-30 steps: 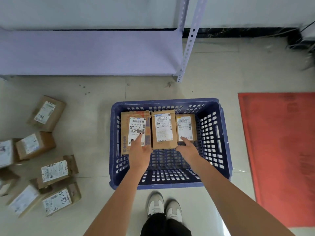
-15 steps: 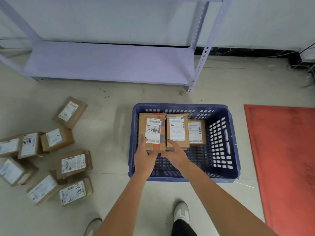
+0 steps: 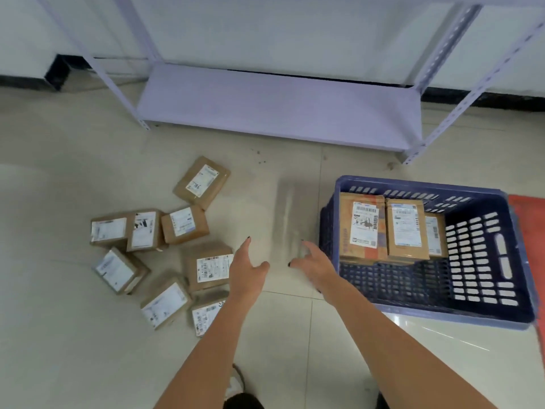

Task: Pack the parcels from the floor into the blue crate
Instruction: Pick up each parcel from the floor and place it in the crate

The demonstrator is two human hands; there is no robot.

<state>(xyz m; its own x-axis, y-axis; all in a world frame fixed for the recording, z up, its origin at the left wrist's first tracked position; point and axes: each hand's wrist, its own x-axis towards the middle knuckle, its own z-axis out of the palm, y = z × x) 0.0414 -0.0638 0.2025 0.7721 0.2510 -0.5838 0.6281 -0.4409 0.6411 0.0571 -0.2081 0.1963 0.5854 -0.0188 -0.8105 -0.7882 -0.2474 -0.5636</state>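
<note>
1. Hands. My left hand (image 3: 246, 271) is released, fingers straight and spread, holding nothing; it hangs over the floor (image 3: 73, 335) w/ its back edge overlapping the nearest parcel in view. My right hand (image 3: 314, 262) is also released, fingers loosely spread, nothing gripped; it sits just left of the crate's outer wall, apart from the left hand. The right-hand fingers are motion-blurred.

2. Blue crate (image 3: 483, 314). Stands on the floor at right, near the shelf unit's front-right leg. Three parcels lie flat in its far half, side by side, labels up: left crate parcel (image 3: 361, 228), middle crate parcel (image 3: 407, 228), right crate parcel (image 3: 436, 234), the last partly hidden by the middle one. Near half of the crate floor is bare lattice.

3. Floor parcels. Eight brown boxes w/ white labels lie left of my hands in a loose cluster:
- far parcel (image 3: 202, 182), tilted, apart from the rest
- row of three: (image 3: 108, 230), (image 3: 145, 230), (image 3: 184, 224), touching
- lone parcel (image 3: 119, 270), at far left
- parcel by my left hand (image 3: 208, 267)
- two nearest me: (image 3: 165, 302), (image 3: 206, 315), the latter partly behind my forearm

4. Surroundings. Lavender shelf unit (image 3: 277, 113) against the wall; red mat (image 3: 528, 208) beyond the crate at right edge.
</note>
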